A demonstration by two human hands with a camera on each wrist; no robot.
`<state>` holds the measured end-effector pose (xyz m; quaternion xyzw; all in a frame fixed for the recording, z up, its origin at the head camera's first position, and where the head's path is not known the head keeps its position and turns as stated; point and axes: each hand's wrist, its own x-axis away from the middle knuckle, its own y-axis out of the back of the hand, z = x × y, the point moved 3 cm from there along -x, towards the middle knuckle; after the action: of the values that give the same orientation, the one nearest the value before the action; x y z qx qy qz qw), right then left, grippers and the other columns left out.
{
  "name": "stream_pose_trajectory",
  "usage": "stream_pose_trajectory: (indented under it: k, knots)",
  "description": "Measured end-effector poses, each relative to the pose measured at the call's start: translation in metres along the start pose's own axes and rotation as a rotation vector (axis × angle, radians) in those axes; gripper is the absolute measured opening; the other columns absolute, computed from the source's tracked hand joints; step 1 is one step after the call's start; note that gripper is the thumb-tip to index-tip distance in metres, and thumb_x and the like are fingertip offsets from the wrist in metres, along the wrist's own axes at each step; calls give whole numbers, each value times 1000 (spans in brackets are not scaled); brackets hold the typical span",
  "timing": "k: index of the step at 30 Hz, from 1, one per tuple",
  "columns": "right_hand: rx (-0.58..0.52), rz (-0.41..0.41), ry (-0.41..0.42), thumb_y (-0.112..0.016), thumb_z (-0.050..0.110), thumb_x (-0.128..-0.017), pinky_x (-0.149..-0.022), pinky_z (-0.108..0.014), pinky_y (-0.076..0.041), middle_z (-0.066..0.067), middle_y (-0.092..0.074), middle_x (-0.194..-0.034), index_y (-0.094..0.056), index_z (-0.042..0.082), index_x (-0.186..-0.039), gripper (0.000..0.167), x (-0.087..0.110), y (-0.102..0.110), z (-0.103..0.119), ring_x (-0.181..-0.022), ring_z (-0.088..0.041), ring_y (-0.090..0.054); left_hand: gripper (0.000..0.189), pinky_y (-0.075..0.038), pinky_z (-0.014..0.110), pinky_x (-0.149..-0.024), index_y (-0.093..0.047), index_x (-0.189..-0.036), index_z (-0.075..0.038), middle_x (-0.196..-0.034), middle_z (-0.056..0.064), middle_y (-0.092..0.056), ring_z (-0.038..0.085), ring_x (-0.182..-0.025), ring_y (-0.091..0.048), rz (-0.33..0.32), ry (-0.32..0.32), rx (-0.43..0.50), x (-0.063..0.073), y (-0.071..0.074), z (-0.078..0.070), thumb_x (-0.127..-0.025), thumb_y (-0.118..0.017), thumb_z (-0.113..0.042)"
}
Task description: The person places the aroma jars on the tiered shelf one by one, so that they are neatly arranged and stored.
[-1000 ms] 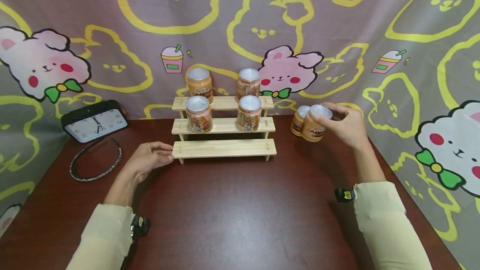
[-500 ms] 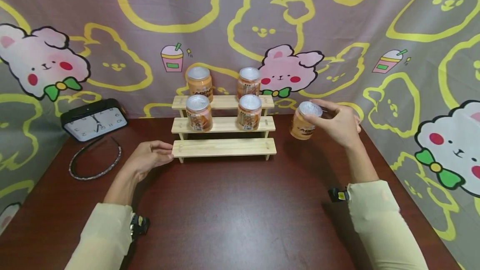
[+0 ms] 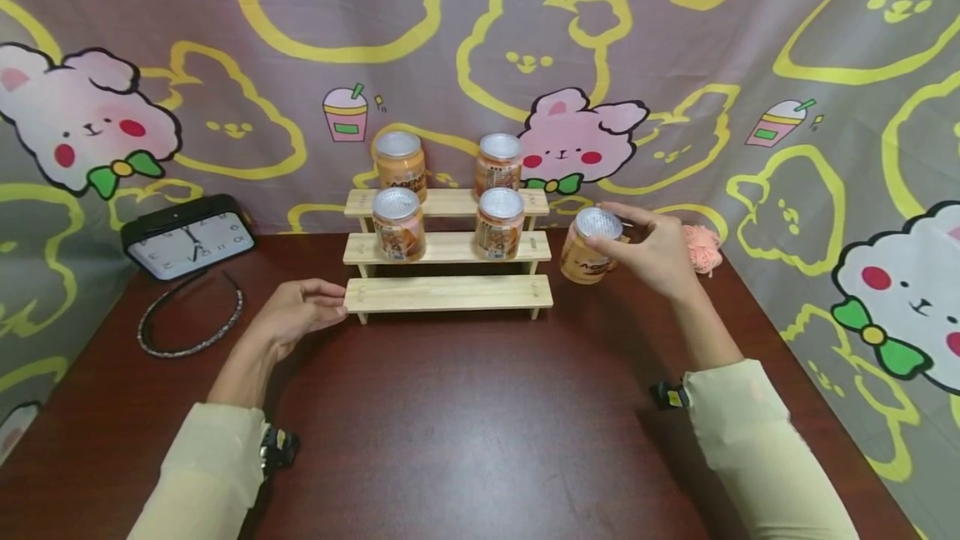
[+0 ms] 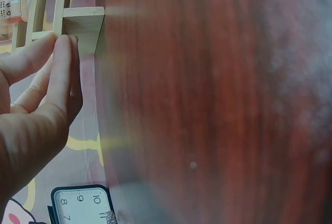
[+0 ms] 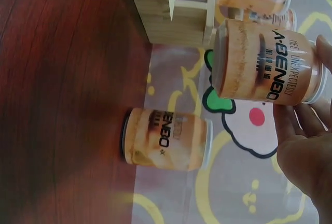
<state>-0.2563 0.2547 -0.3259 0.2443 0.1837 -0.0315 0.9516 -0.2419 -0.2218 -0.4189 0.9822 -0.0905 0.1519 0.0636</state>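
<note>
My right hand (image 3: 648, 248) grips an orange jar (image 3: 585, 261) with a silver lid near its top, thumb and fingers on opposite sides. In the right wrist view this held jar (image 5: 270, 63) is raised, its label showing. A second jar (image 5: 166, 140) stands on the table below and is mostly hidden behind the held one in the head view. At the left end of the three-step wooden rack (image 3: 450, 297), my left hand (image 3: 296, 315) pinches the lowest board's edge between thumb and fingertips. Two jars stand on the top step and two on the middle; the bottom step is bare.
A black-framed clock (image 3: 191, 240) leans at the back left, with a headband (image 3: 187, 350) lying before it. A ball of pink yarn (image 3: 702, 248) sits behind my right hand. A patterned curtain (image 3: 420, 94) hangs behind the dark wooden table (image 3: 465, 440).
My right hand has moved left toward the rack with the jar, passing in front of the second jar and uncovering the yarn. My left hand stays at the rack's end.
</note>
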Motion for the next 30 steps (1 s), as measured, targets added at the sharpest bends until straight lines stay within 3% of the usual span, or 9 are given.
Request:
stream_pose_trajectory:
  k: [11,15,23,30]
  knots:
    - [-101,81,10,-86,5,-81,-79,-16,-57,-19,-66,-125,-68,-4,-126,49,0,-18,7,-95,-5,-67,42,-59,26,-84,-47,-132,19,-99,7,-67,7,-87,-67,0,-16,-13,-1,0,0,-95,-62,8]
    - [-81,78,12,-85,3,-80,-82,-16,-57,-19,-66,-127,-68,-5,-125,49,1,-24,12,-98,-8,-65,41,-60,26,-84,-47,-132,19,-98,7,-67,7,-86,-67,-1,-13,-14,0,0,1,-95,-62,9]
    - [-56,93,45,-83,-3,-80,-79,-15,-56,-27,-66,-118,-67,-12,-121,45,11,-34,44,-93,-15,-64,41,-60,25,-84,-48,-132,18,-98,7,-67,7,-87,-67,-6,-15,-27,0,0,0,-95,-62,8]
    - [-97,133,112,-86,-4,-77,-78,-17,-56,-20,-68,-120,-70,-7,-121,47,8,-47,23,-93,-12,-64,41,-60,23,-81,-47,-130,21,-94,4,-69,6,-85,-67,8,-39,-4,2,-1,-1,-94,-62,11]
